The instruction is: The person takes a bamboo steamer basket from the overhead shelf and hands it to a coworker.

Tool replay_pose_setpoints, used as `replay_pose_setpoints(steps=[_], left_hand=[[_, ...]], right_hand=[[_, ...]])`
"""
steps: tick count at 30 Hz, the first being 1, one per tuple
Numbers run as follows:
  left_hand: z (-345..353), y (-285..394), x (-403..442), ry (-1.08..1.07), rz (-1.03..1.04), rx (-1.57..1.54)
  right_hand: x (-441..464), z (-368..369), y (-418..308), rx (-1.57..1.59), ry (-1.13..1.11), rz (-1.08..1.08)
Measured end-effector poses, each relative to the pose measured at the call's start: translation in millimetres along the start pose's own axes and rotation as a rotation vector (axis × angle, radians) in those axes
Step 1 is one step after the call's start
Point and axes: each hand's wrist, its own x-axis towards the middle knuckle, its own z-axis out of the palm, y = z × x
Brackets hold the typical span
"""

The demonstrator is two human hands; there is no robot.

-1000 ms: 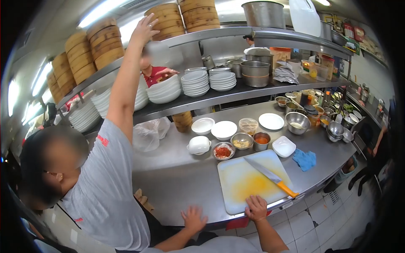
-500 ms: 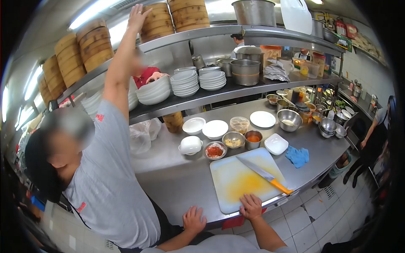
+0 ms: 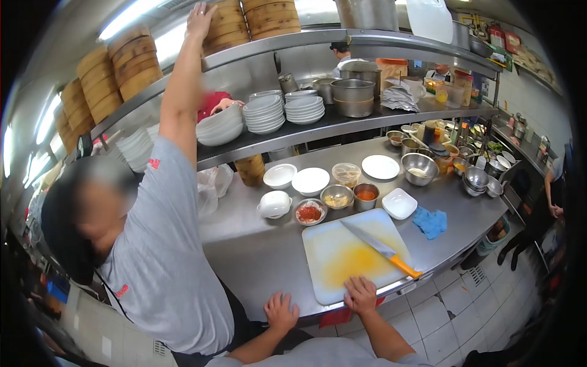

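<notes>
My left hand (image 3: 282, 311) rests on the front edge of the steel counter (image 3: 257, 263), its fingers stretched out and holding nothing. Lying on the near edge of the cutting board (image 3: 318, 257), my right hand (image 3: 361, 295) has its fingers apart and is empty too. The white board carries a yellow-orange stain. A chef's knife (image 3: 382, 249) with an orange handle lies diagonally on its right side, apart from my hand. Behind the board stand a steel bowl of red powder (image 3: 309, 212), a bowl of chopped yellowish food (image 3: 336, 197), and a container of orange sauce (image 3: 366, 196).
At my left a co-worker (image 3: 165, 257) in a grey shirt reaches up toward bamboo steamers (image 3: 223, 27). White plates (image 3: 264, 113) are stacked on the shelf. A square white dish (image 3: 400, 203) and a blue cloth (image 3: 430, 222) lie right of the board. Another person stands at far right.
My hands stay in place. The co-worker's raised arm has shifted only slightly, and the person at far right has brought their hands together. The view has tilted a little.
</notes>
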Motion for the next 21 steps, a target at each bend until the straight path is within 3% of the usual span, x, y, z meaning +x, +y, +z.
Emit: replay_pose_setpoints(steps=[9,11,19,21], left_hand=[[-5.1,4.4,1.5,0.004,0.028,0.057],[-5.4,2.1,-1.6,0.002,0.02,0.03],[-11.8,-3.6,-7.2,-0.155,-0.084,0.0],[-12.8,-4.4,-14.0,-0.175,-0.097,-0.019]], right_hand=[[-2.3,-16.3,-1.5,0.058,-0.061,0.014],[-13.1,-40.8,-5.3,0.111,-0.231,0.045],[-138.0,-158.1,-7.8,0.224,-0.367,0.186],[-156.3,-189.7,-7.8,0.143,-0.52,0.155]])
